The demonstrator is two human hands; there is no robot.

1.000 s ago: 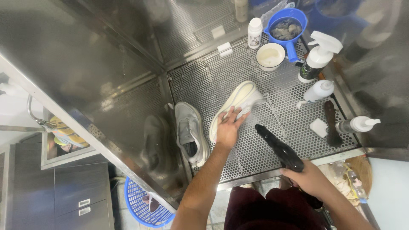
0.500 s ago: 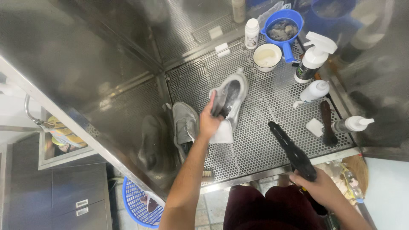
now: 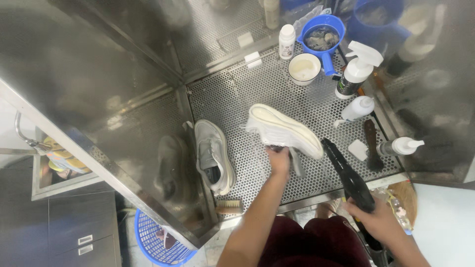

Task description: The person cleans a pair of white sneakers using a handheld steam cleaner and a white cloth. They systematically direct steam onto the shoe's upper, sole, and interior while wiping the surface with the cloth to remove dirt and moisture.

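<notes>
Shoe (image 3: 283, 130) sole-up, gripped by left hand (image 3: 279, 159) | right hand (image 3: 378, 220) clenched on black sprayer (image 3: 348, 175) | second shoe (image 3: 213, 155) lies beside

1. You see a grey shoe (image 3: 213, 155) lying on its side on the perforated metal tray (image 3: 247, 94).
2. A white bowl (image 3: 304, 68) sits just beside a blue scoop (image 3: 322, 37), with a small white bottle (image 3: 286, 41) near them.
3. A spray bottle (image 3: 358, 69) stands by the right wall, a squeeze bottle (image 3: 357, 109) below it.
4. A dark brush (image 3: 372, 144) lies beside a pump bottle (image 3: 398, 147).
5. A wooden brush (image 3: 228, 206) rests at the tray's front edge.
6. A blue basket (image 3: 156, 242) stands on the floor below.
</notes>
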